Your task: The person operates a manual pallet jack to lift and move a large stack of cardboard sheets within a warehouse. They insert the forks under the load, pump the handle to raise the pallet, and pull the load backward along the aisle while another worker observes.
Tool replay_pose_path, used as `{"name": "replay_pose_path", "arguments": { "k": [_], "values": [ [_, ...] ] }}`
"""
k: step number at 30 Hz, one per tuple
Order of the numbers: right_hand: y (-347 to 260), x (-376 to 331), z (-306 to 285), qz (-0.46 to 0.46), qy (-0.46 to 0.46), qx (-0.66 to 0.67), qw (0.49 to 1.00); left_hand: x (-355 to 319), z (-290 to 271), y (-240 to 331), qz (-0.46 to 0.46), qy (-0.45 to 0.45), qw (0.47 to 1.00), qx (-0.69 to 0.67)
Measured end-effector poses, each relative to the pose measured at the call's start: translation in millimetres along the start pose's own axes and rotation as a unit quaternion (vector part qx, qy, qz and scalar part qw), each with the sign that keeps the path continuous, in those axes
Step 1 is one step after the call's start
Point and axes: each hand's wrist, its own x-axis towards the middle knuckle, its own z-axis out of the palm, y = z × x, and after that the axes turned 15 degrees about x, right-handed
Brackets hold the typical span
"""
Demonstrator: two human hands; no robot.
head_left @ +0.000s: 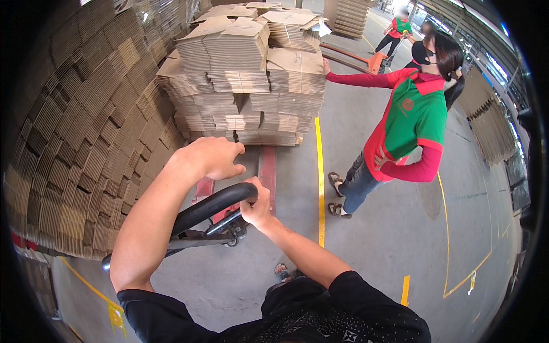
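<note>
My right hand is wrapped round the right end of a thick black handle that belongs to a pallet jack. My left hand hangs above that handle, apart from it, with loosely bent fingers and the thumb spread away. Red forks of the pallet jack run forward under a tall stack of flattened cardboard boxes. The stack is bundled in several layers.
A wall of stacked flat cardboard rises at the left. A person in a green and red shirt stands right of the load, one hand against it. Farther back are another person and an orange pallet jack. Yellow lines mark the floor.
</note>
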Motion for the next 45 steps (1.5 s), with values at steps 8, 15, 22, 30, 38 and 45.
{"name": "replay_pose_path", "arguments": {
  "k": [8, 15, 22, 30, 38, 45],
  "values": [
    [0.6, 20.1, -0.9, -0.012, -0.022, 0.001, 1.000, -11.4, -29.1, -18.7, -0.056, 0.034, 0.998, -0.005],
    [10.7, 41.7, -30.9, 0.016, -0.044, -0.024, 0.999, -132.4, -7.5, -0.7, -0.193, 0.446, 0.848, -0.212],
    [20.0, 46.2, -80.9, 0.025, -0.044, 0.012, 0.999, -211.3, 218.6, 57.3, -0.609, 0.563, 0.336, -0.446],
    [14.5, 17.5, -128.5, 0.217, -0.080, 0.077, 0.970, -144.1, 325.9, 132.7, -0.168, 0.501, 0.045, -0.848],
    [13.3, -55.2, -171.0, 0.369, 0.089, 0.297, 0.876, -119.5, 367.1, 219.7, -0.132, 0.628, 0.145, -0.753],
    [50.4, -83.9, -312.6, 0.472, 0.269, 0.398, 0.739, -34.2, 374.1, 434.2, -0.083, 0.638, -0.037, -0.765]
  ]
}}
